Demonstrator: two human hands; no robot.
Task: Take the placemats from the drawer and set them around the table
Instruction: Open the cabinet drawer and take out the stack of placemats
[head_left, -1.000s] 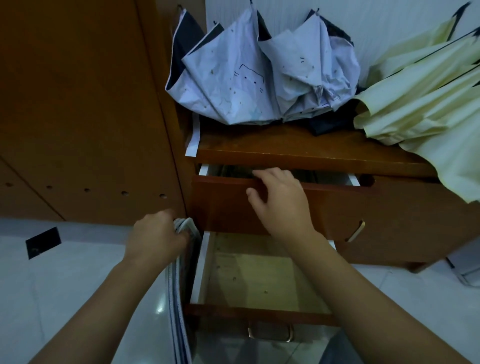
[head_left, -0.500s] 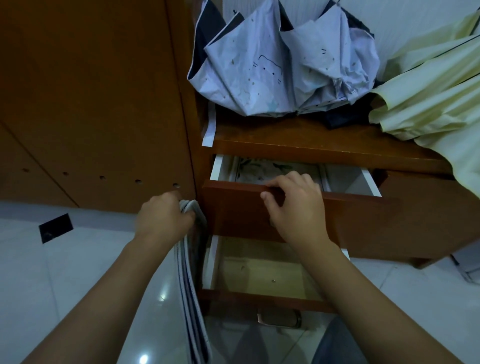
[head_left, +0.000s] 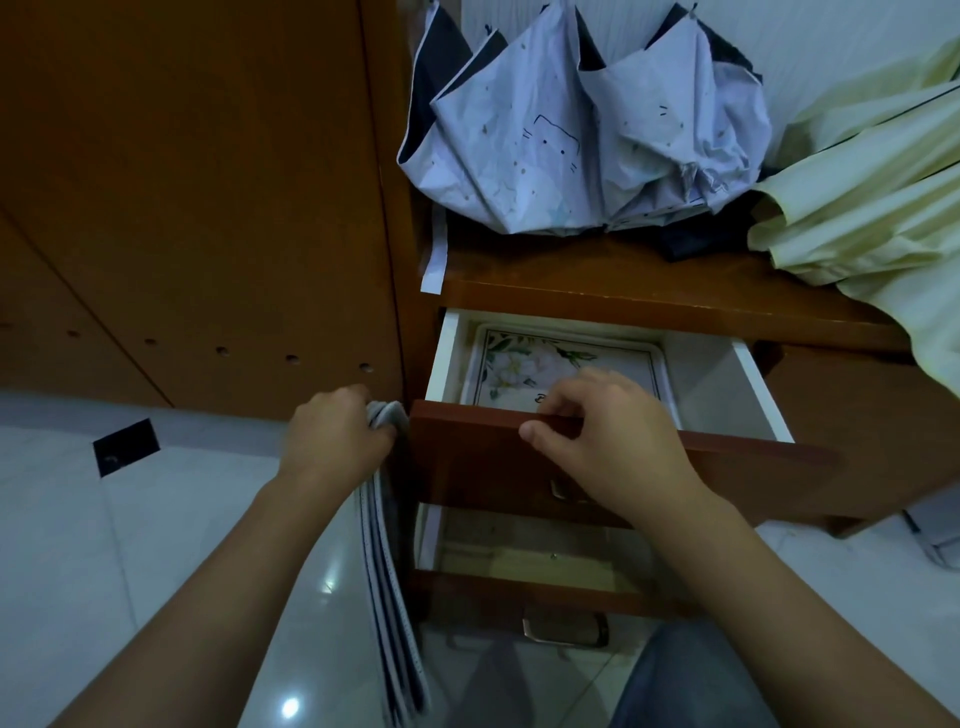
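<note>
Top drawer (head_left: 597, 457) open, floral placemat (head_left: 566, 369) inside.
I see R hand (head_left: 608, 447) grip curled over drawer front; L hand (head_left: 335, 441) grip holds hanging placemats (head_left: 387, 582) left of it.

Free room and obstacles about the upper drawer (head_left: 597, 457). The drawer stood partly pulled out, leaving an open gap between its front panel and the cabinet top (head_left: 649, 306) overhanging its rear. Within it, a floral placemat (head_left: 545, 364) covered the left part of the floor; the right part lay bare. The right hand (head_left: 602, 441) was curled over the front panel's top edge, blocking the middle of the gap. Left of the drawer, the left hand (head_left: 337, 441) gripped hanging placemats (head_left: 387, 597) close against the drawer's corner. Below, the lower drawer (head_left: 545, 592) stood open, its front projecting further out. Above, folded umbrellas (head_left: 587, 135) crowded the cabinet top.
</note>
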